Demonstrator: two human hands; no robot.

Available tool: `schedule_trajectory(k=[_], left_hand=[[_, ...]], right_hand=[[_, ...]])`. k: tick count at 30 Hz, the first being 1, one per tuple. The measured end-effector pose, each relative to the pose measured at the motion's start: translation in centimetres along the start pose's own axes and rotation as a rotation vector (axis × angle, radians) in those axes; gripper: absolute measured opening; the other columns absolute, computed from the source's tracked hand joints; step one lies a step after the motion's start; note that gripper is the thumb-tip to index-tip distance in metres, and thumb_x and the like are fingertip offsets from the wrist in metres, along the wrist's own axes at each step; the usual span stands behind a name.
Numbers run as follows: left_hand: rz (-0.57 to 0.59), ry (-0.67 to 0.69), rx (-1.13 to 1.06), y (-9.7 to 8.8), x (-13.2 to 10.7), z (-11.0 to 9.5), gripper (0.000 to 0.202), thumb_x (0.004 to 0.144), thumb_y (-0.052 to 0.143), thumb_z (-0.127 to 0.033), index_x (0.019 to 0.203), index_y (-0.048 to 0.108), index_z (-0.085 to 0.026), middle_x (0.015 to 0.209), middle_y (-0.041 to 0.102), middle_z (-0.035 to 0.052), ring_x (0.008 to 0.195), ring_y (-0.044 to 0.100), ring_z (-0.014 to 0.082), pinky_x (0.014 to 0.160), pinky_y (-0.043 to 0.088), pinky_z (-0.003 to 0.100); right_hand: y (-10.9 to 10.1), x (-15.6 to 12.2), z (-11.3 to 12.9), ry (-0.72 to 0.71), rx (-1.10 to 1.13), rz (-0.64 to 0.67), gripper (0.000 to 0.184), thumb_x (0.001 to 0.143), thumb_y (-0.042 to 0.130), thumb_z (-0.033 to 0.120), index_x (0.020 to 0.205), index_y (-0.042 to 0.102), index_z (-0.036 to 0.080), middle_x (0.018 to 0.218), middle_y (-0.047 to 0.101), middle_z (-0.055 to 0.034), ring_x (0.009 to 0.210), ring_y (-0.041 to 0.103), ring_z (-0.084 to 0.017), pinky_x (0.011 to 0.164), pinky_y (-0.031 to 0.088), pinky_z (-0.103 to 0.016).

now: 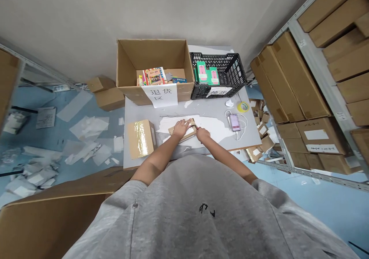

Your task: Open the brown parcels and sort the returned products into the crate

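Note:
On the grey table, a small flat cardboard box (188, 134) lies at a slant in front of me. My left hand (181, 128) grips it from the left, its fingers over the top near a white label. At the box's right end, my right hand (203, 135) is closed around a small cutter (196, 127). Most of the cutter is hidden in the fist; its thin dark front end reaches the box. White paper sheeting (211, 125) lies beneath the box.
A taped carton (141, 139) stands left of my hands. Behind are a large open carton (155, 93) holding books and a black crate (230, 92) with green-and-pink packages. A phone (235, 122) with a white cable and a tape roll (242, 107) lie right. Shelved boxes (302, 86) flank the table.

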State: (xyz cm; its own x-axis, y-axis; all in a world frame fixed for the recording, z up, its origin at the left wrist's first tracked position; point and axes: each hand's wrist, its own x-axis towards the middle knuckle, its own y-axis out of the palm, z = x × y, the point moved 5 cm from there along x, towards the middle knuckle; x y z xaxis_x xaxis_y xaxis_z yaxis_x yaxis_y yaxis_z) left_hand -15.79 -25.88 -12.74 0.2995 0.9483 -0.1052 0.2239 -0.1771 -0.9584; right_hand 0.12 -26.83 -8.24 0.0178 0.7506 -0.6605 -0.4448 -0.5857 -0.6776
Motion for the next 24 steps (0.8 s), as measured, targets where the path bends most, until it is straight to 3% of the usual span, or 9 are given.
schedule_trajectory(k=[3, 6, 10, 15, 18, 20, 22, 24], left_hand=[[-0.030, 0.050, -0.001, -0.5, 0.1, 0.1, 0.061, 0.108, 0.042, -0.049, 0.164, 0.041, -0.026, 0.139, 0.059, 0.0204, 0.129, 0.054, 0.0348, 0.110, 0.037, 0.049], [-0.042, 0.077, -0.006, -0.6, -0.5, -0.2, 0.069, 0.106, 0.046, -0.055, 0.166, 0.037, -0.022, 0.152, 0.052, 0.0218, 0.138, 0.048, 0.0364, 0.117, 0.032, 0.050], [-0.059, 0.065, -0.041, -0.5, -2.0, -1.4, 0.082, 0.099, 0.055, -0.063, 0.162, 0.040, -0.012, 0.158, 0.045, 0.0258, 0.145, 0.042, 0.0396, 0.120, 0.028, 0.052], [-0.025, 0.088, -0.081, 0.1, -3.2, -3.6, 0.063, 0.098, 0.060, -0.057, 0.143, 0.057, -0.013, 0.138, 0.059, 0.0233, 0.131, 0.052, 0.0378, 0.112, 0.038, 0.049], [-0.008, 0.043, -0.056, 0.5, -2.8, -4.3, 0.054, 0.095, 0.067, -0.048, 0.136, 0.060, -0.014, 0.131, 0.061, 0.0213, 0.127, 0.054, 0.0382, 0.108, 0.041, 0.050], [0.004, 0.027, -0.054, 0.7, -2.2, -4.6, 0.050, 0.093, 0.070, -0.044, 0.132, 0.061, -0.014, 0.129, 0.062, 0.0213, 0.125, 0.055, 0.0388, 0.106, 0.042, 0.050], [0.004, -0.003, -0.063, 0.9, -1.6, -4.6, 0.050, 0.088, 0.076, -0.041, 0.127, 0.062, -0.013, 0.129, 0.061, 0.0228, 0.124, 0.055, 0.0398, 0.105, 0.043, 0.050], [0.000, -0.037, -0.073, 0.9, -0.9, -4.2, 0.053, 0.084, 0.080, -0.038, 0.125, 0.062, -0.011, 0.128, 0.061, 0.0241, 0.123, 0.055, 0.0404, 0.104, 0.043, 0.050]], right_hand=[[-1.3, -0.2, -1.6, -0.020, 0.002, -0.034, 0.036, 0.111, 0.043, 0.045, 0.121, 0.064, 0.018, 0.097, 0.078, -0.0129, 0.054, 0.071, -0.017, 0.068, 0.054, -0.030], [-2.0, 0.8, -2.1, -0.062, 0.108, -0.039, 0.037, 0.108, 0.049, 0.053, 0.120, 0.063, 0.020, 0.089, 0.077, -0.0053, 0.047, 0.066, -0.013, 0.058, 0.050, -0.025], [-1.9, 3.2, -1.5, -0.057, 0.097, -0.052, 0.037, 0.098, 0.068, 0.054, 0.111, 0.067, 0.020, 0.092, 0.078, -0.0047, 0.060, 0.070, -0.015, 0.057, 0.046, -0.022], [-1.7, 5.5, -1.4, 0.018, 0.051, -0.028, 0.042, 0.088, 0.080, 0.053, 0.108, 0.070, 0.018, 0.086, 0.077, -0.0063, 0.075, 0.073, -0.019, 0.062, 0.047, -0.022], [-1.9, 5.9, -1.2, -0.004, 0.045, -0.077, 0.039, 0.084, 0.084, 0.045, 0.109, 0.069, 0.019, 0.097, 0.078, -0.0064, 0.085, 0.074, -0.020, 0.068, 0.049, -0.022], [-2.1, 5.7, -1.0, -0.076, 0.062, -0.128, 0.030, 0.089, 0.080, 0.038, 0.110, 0.068, 0.021, 0.103, 0.078, -0.0055, 0.087, 0.073, -0.018, 0.070, 0.050, -0.021], [-2.0, 5.3, -1.2, -0.128, 0.156, -0.103, 0.019, 0.101, 0.064, 0.036, 0.113, 0.065, 0.021, 0.097, 0.077, -0.0038, 0.075, 0.072, -0.015, 0.065, 0.050, -0.020], [-1.8, 4.6, -2.0, -0.153, 0.273, -0.046, 0.022, 0.109, 0.047, 0.035, 0.118, 0.061, 0.022, 0.089, 0.074, -0.0006, 0.059, 0.066, -0.012, 0.058, 0.049, -0.019]])
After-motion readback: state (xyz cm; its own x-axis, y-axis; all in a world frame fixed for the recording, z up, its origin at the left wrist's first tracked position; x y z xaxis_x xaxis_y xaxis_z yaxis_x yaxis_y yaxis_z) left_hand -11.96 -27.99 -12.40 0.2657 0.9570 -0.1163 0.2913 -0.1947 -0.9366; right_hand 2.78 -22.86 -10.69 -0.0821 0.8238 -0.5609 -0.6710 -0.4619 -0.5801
